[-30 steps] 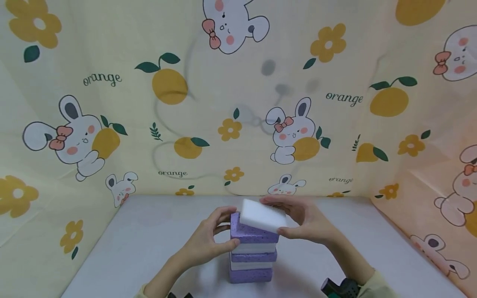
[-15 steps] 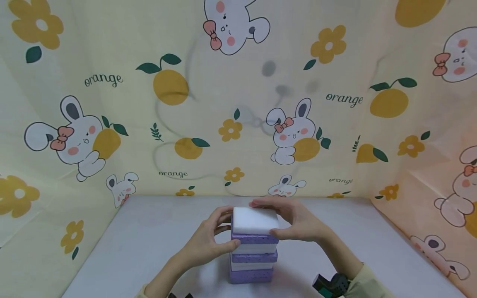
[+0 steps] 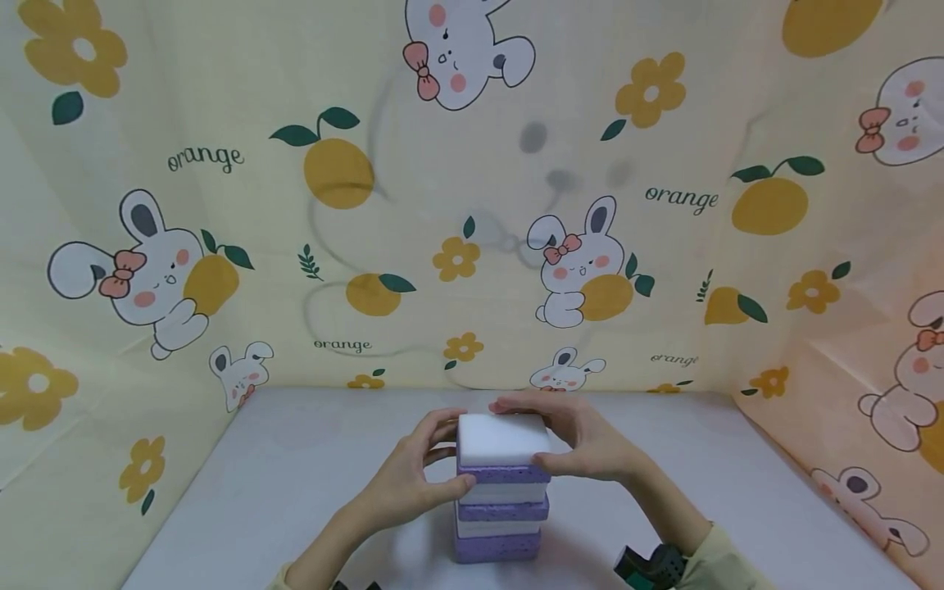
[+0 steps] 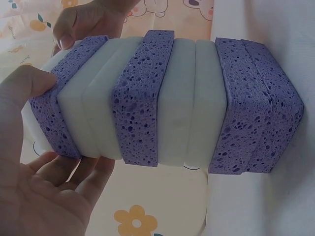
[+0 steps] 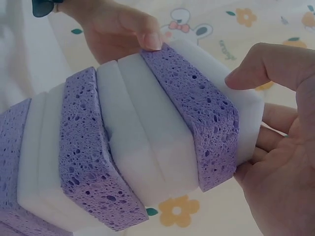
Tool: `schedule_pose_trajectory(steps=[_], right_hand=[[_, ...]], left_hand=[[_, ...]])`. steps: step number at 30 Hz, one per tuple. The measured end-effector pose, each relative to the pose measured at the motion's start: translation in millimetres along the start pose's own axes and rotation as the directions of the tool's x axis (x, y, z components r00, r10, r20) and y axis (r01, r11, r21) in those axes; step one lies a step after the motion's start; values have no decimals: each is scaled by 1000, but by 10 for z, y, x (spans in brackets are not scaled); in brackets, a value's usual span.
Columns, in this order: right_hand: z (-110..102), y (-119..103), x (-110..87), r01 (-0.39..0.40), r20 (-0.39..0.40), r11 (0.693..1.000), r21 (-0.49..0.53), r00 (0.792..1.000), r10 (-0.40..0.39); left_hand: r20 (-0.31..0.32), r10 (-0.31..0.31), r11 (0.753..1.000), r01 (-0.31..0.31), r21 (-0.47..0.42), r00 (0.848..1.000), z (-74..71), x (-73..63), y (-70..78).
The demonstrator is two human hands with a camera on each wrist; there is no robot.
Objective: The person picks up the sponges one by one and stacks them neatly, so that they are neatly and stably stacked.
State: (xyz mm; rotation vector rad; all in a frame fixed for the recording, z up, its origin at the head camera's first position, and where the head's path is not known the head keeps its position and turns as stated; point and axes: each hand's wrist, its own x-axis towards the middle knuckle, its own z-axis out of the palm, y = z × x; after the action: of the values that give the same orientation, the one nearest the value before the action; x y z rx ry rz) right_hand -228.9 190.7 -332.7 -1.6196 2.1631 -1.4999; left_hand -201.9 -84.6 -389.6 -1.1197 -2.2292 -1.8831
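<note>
A tall stack of purple sponges and white foam sponges stands upright in the head view. On top lies a white sponge (image 3: 501,438), flat over a purple sponge (image 3: 501,474). My right hand (image 3: 597,438) grips that top white sponge, thumb at its near corner and fingers at the far side. My left hand (image 3: 404,483) holds the upper purple sponge from the left; its thumb (image 4: 39,81) presses the near face and its fingers (image 4: 64,169) curl behind. Below come white sponges (image 4: 177,98), another purple sponge (image 4: 140,103) and a purple base (image 4: 256,108).
The stack stands on a white tabletop (image 3: 310,459). A patterned cloth (image 3: 457,205) with rabbits and oranges closes off the back and both sides. A dark device (image 3: 652,565) sits on the right wrist.
The top white sponge, tilted and held askew a second ago, has come down and left to lie flat on the stack. My right hand moved with it; my left hand stayed in place.
</note>
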Motion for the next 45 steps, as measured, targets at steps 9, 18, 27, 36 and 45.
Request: schedule_pose_trajectory(steps=[9, 18, 27, 36, 45], right_hand=[[16, 4, -35, -40, -35, 998, -46, 999, 39], [13, -47, -169, -43, -146, 999, -27, 989, 39], [59, -26, -373, -139, -347, 990, 38, 927, 143], [206, 39, -507, -451, -640, 892, 22, 680, 359], [238, 31, -828, -630, -741, 758, -169, 588, 324]], left_hand=[[5, 3, 1000, -3, 7, 1000, 14, 11, -21], [-2, 10, 999, -10, 33, 1000, 41, 16, -61], [-24, 13, 999, -12, 44, 1000, 14, 2, -23], [-214, -61, 992, 83, 95, 975, -61, -204, 26], [-373, -135, 941, 236, 241, 918, -111, -438, 45]])
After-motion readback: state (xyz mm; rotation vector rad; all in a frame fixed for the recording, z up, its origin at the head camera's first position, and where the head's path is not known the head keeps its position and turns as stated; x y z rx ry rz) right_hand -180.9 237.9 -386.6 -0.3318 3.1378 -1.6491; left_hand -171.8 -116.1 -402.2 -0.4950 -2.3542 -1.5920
